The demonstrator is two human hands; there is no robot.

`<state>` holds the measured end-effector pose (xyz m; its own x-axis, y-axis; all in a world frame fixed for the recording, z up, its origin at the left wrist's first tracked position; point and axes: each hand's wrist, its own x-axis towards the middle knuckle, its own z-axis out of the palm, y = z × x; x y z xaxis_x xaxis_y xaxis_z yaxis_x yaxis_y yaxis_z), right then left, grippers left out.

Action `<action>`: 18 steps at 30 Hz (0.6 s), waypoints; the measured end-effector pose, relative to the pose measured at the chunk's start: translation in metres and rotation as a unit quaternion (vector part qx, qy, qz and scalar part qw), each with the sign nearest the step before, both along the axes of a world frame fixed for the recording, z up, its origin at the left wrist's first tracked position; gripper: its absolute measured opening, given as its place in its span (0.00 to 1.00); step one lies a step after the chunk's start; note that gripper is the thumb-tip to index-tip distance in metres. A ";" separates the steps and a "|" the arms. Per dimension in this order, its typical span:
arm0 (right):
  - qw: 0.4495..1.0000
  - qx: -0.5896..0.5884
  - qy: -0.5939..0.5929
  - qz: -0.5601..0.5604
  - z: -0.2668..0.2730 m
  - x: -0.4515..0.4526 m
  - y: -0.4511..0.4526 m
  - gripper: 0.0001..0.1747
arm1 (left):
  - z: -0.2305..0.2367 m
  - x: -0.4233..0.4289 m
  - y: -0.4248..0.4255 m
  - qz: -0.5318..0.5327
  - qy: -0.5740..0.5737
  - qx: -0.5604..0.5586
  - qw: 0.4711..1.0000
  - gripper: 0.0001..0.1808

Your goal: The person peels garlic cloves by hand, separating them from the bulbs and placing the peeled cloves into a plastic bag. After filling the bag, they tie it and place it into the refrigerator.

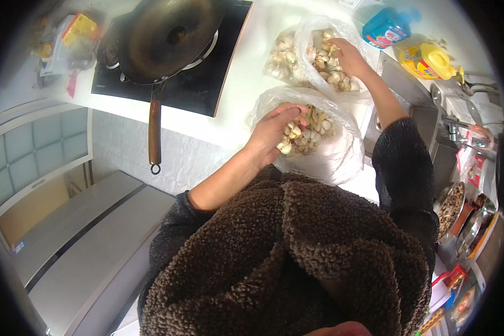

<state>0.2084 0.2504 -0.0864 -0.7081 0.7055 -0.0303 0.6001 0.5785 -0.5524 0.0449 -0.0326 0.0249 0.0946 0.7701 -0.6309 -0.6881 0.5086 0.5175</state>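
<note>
Two clear plastic bags of garlic lie open on the white countertop. Over the nearer plastic bag [344, 155], my left hand [271, 132] curls around a few garlic bulbs [292, 136], with more garlic [319, 122] behind them inside the bag. My right hand [350, 59] reaches into the farther plastic bag [306, 29]. Its fingertips touch the garlic bulbs [336, 80] there; whether they grip one is hard to see. Through the left side of that bag, further bulbs [283, 54] show.
A wok [172, 42] with a wooden handle [155, 134] stands on a black cooktop [210, 92] to the left. Right of the bags are a steel sink [403, 88], a faucet [453, 128], a blue bottle [386, 29] and a yellow bottle [426, 61]. A grey appliance [96, 227] sits lower left.
</note>
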 end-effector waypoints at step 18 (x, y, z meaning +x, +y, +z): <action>0.963 0.032 -0.264 -0.047 -0.024 -0.006 0.043 0.33 | 0.000 -0.009 0.000 0.010 -0.024 0.000 1.000 0.12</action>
